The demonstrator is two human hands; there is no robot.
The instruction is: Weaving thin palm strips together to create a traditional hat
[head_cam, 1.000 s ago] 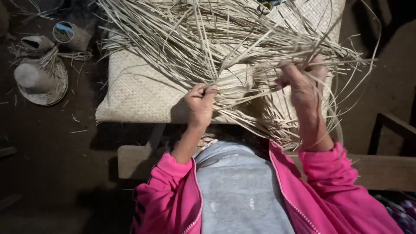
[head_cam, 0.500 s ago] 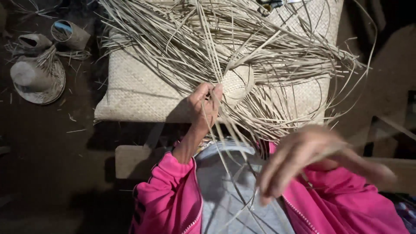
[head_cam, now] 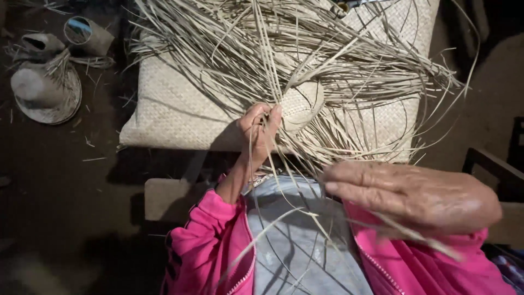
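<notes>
A small round woven piece (head_cam: pixel 303 104) of pale straw lies over a flat woven mat (head_cam: pixel 174 109), with many long loose straw strands (head_cam: pixel 327 49) fanning out from it. My left hand (head_cam: pixel 261 130) pinches a few of those strands right at the woven piece's left edge. My right hand (head_cam: pixel 409 194) hangs close to the camera, below and to the right, fingers stretched leftward, with a thin straw strand running under it. Whether it grips that strand is unclear. Pink sleeves and a grey shirt fill the bottom.
Two finished straw hats (head_cam: pixel 46 87) and a small woven cup (head_cam: pixel 87 35) lie on the dark floor at upper left. A wooden bench edge (head_cam: pixel 169 196) runs under the mat. A dark chair frame (head_cam: pixel 494 164) stands at right.
My right hand left the strands at the right of the woven piece and swung down toward the camera. My left hand stayed at the piece, shifting slightly right.
</notes>
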